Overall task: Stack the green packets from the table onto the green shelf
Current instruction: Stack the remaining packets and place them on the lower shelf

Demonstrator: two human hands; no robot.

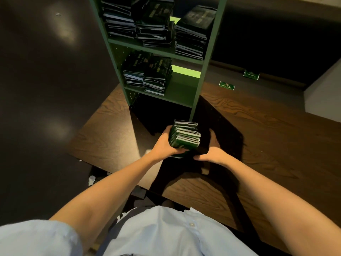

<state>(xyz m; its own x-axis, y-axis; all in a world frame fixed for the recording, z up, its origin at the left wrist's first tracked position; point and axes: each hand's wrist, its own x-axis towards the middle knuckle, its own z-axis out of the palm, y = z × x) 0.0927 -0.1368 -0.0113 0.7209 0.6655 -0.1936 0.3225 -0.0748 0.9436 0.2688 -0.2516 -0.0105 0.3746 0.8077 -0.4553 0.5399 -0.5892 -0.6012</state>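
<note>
Pale blue shirt nearest; left hand and right hand grip the stack of green packets between them

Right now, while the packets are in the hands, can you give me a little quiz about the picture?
1. True or false: only one hand holds the bundle of packets.
2. How many loose packets lie on the table to the right of the shelf? A one, B two, C five.
3. Fill in: the lower shelf board has bare room on its ___ side.
Key: 1 false, the left hand and right hand both hold it. 2 B. 3 right.
</note>
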